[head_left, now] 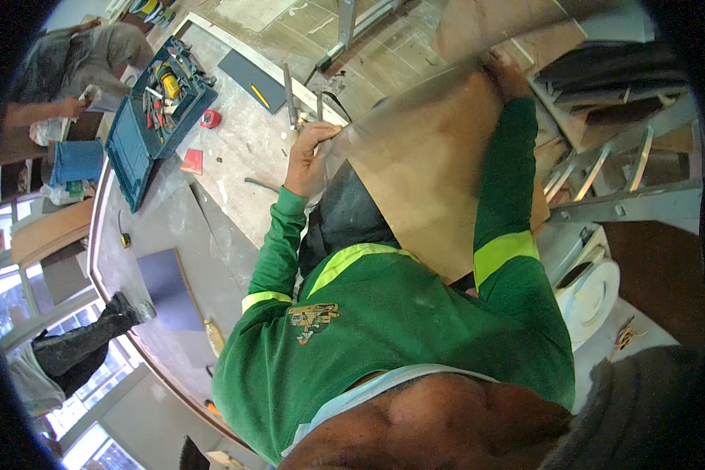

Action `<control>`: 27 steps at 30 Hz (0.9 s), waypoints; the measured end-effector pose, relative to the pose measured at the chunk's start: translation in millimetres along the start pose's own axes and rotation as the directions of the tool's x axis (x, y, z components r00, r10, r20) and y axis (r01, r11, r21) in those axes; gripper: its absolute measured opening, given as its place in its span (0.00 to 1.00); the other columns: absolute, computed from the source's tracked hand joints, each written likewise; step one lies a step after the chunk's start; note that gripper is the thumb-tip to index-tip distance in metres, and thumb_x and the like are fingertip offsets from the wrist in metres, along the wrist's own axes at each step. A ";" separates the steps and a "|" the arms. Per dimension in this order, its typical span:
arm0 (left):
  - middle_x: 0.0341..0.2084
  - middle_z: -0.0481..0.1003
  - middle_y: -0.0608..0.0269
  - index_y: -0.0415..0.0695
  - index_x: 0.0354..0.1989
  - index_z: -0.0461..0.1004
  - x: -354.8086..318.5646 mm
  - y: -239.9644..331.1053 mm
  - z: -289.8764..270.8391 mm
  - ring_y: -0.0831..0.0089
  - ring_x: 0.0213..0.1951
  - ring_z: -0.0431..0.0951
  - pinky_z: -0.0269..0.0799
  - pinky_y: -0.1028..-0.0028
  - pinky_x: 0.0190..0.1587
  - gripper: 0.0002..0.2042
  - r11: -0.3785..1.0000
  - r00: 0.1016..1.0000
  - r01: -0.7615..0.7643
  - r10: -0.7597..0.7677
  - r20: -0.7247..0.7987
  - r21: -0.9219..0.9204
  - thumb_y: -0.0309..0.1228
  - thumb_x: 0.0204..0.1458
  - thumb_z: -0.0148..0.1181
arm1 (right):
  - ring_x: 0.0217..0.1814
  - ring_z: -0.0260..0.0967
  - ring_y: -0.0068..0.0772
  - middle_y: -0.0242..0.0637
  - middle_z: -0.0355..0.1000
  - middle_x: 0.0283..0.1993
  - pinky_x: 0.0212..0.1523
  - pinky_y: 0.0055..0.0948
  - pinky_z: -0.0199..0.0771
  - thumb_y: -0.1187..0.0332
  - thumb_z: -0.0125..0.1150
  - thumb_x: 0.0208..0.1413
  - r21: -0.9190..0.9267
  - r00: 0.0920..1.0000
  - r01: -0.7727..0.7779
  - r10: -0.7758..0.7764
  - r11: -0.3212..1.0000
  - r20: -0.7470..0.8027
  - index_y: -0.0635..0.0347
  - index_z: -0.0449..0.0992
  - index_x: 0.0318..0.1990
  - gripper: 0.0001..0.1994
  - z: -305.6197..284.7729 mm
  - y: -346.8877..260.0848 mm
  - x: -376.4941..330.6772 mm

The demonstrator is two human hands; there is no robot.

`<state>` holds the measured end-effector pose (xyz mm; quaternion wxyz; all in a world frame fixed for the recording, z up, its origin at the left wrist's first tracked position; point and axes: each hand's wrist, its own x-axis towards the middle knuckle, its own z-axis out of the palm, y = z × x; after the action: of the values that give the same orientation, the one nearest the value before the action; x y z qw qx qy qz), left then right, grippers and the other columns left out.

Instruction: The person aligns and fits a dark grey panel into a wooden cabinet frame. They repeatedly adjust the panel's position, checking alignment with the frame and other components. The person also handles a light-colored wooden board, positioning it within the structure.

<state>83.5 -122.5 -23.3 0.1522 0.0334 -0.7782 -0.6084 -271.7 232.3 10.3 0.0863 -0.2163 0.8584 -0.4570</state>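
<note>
A large thin tan-brown sheet (423,157) slants across in front of my body. Its upper edge is smeared grey by motion. My left hand (309,157) is closed on the sheet's left corner, close to the worktable's edge. At the far right end of the sheet, my right hand (507,74) grips its upper edge, fingers partly hidden and blurred. Just beyond my left hand, a long slim metal tool (290,95) lies on the worktable (239,176), with a dark strip (261,185) nearer me.
On the table stand an open teal toolbox (137,141), a red tape measure (210,118), a dark panel with a yellow pencil (259,95) and a blue-grey board (170,290). Another person (78,70) is at the far left. A ladder (603,168) and a white bucket (591,294) are at right.
</note>
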 end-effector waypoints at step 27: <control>0.45 0.78 0.59 0.42 0.61 0.74 201.2 37.4 37.3 0.66 0.44 0.81 0.80 0.68 0.51 0.30 0.893 0.364 0.165 -0.449 0.816 0.418 0.54 0.62 0.61 | 0.42 0.69 0.23 0.26 0.73 0.38 0.47 0.28 0.71 0.54 0.59 0.69 0.377 0.993 -0.088 0.052 0.922 0.104 0.56 0.77 0.45 0.14 -32.6 50.6 -34.2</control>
<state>-113.3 -125.7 44.0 -0.4088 -0.1292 -0.7899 -0.4384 -267.3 296.8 -14.5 0.1825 -0.1856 0.7557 -0.6010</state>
